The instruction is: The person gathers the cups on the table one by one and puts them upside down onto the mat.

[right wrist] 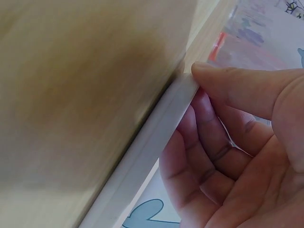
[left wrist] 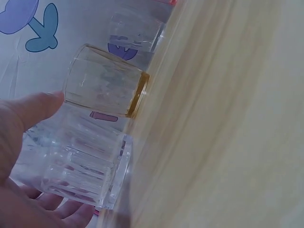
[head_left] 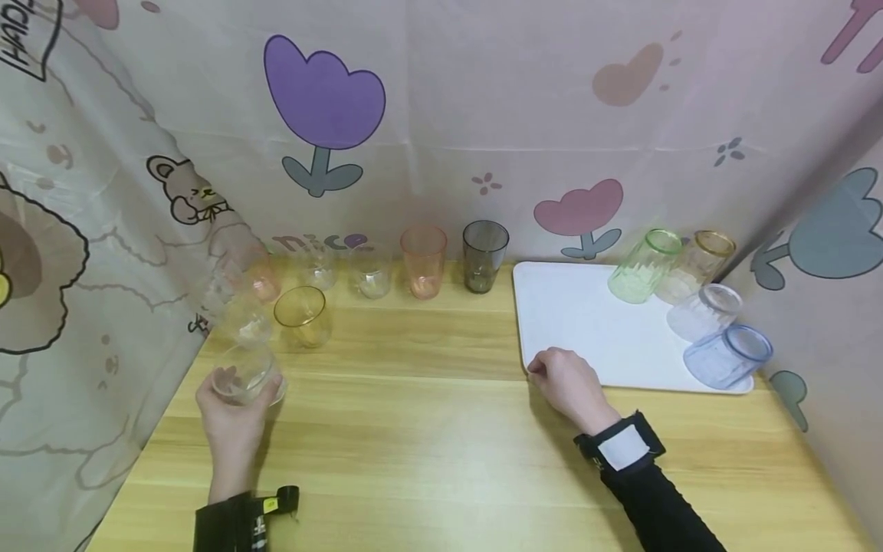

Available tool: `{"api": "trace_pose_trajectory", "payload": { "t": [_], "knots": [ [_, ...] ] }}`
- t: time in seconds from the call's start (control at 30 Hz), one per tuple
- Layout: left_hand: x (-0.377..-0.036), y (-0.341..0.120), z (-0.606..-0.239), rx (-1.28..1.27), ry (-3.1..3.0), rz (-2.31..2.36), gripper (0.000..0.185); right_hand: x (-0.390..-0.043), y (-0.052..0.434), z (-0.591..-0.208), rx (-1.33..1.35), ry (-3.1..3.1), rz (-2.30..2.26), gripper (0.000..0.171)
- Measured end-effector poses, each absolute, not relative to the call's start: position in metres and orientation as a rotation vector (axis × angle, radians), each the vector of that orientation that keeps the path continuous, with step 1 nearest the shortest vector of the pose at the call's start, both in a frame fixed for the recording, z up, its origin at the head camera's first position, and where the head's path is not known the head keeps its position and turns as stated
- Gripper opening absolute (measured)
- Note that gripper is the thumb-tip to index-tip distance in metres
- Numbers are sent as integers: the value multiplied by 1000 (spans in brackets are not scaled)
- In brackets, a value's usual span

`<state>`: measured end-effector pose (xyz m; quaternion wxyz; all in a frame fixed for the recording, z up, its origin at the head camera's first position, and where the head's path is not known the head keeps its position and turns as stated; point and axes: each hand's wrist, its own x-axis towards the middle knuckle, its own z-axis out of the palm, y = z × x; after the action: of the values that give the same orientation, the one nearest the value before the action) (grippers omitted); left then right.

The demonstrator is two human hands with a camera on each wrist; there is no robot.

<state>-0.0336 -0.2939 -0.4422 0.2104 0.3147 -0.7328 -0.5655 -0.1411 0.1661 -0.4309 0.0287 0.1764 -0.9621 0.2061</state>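
My left hand is around a clear drinking glass at the left of the table. In the left wrist view its thumb stands apart from the glass, and its loosely bent fingers lie along the far side. The glass stands upright, its thick base at the tabletop. Beyond the thumb stands an amber glass. My right hand is at the near left corner of a white tray. In the right wrist view its thumb and curled fingers pinch the tray's edge.
On the tray's right side stand a green glass, a yellowish glass, a clear glass and a blue glass. Along the back are an orange glass, a dark grey glass and several others. Printed curtains border the table.
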Motion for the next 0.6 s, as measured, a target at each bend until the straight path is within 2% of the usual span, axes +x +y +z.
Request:
{"api": "trace_pose_trajectory", "payload": {
  "t": [0.6],
  "knots": [
    [-31,-283,-432,926,-1878,-1730,92,-140,168,-430,546,-2971,644,5]
  ]
}}
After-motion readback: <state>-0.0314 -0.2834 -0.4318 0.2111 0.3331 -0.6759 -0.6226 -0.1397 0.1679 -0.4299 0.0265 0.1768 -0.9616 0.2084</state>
